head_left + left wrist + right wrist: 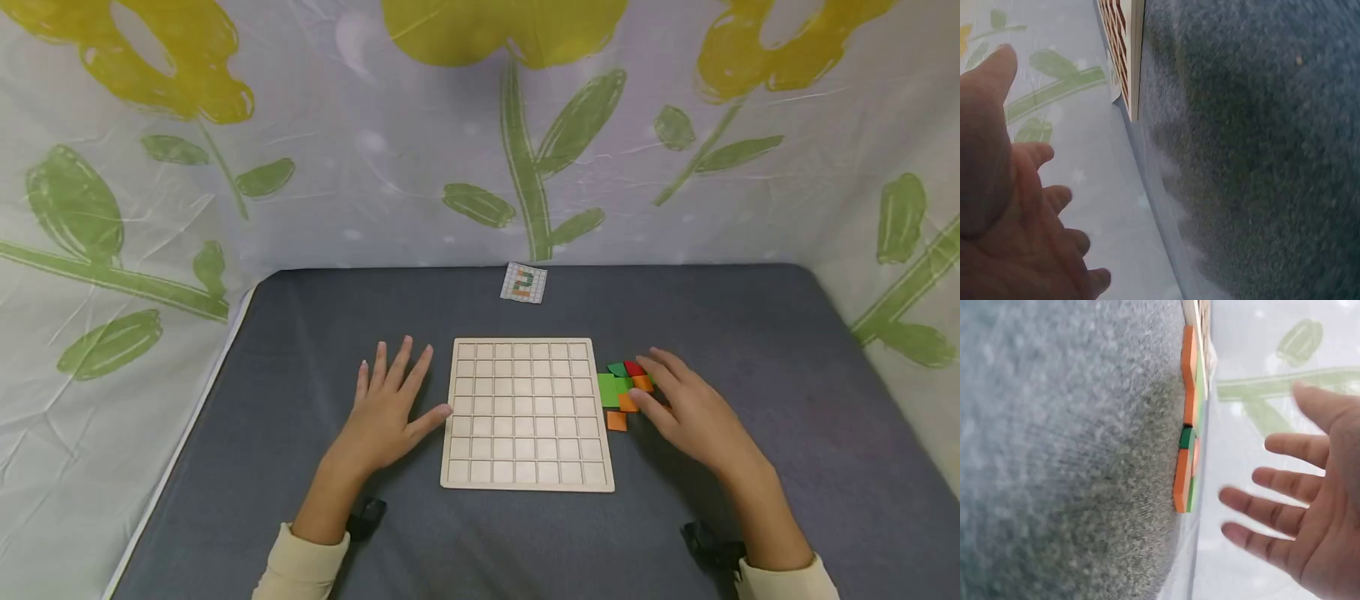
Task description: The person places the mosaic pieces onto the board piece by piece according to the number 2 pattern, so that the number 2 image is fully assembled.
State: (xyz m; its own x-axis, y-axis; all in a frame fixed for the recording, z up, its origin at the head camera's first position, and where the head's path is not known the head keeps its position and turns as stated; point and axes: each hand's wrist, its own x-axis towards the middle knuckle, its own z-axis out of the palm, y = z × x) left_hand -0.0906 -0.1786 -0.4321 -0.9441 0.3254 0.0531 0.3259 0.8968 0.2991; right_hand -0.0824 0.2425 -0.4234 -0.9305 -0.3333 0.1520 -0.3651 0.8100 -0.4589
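Note:
A square wooden grid board (528, 493) lies on the dark table, its cells bare. Beside its right edge is a small cluster of flat coloured tiles: a light green tile (608, 390), an orange tile (617, 421), a red tile (633, 367) and several more, partly hidden under the fingers. My right hand (693, 417) hovers over the cluster, fingers spread and holding nothing; the right wrist view shows the tiles (1189, 406) flat below it. At the board's left edge is my left hand (382, 421), fingers fanned out, thumb tip right at the rim.
A small card (523, 283) with a coloured pattern on a grid lies at the table's far edge, behind the board. A pale curtain (360, 167) with painted yellow flowers and green leaves surrounds the dark table (675, 308) at the back and sides.

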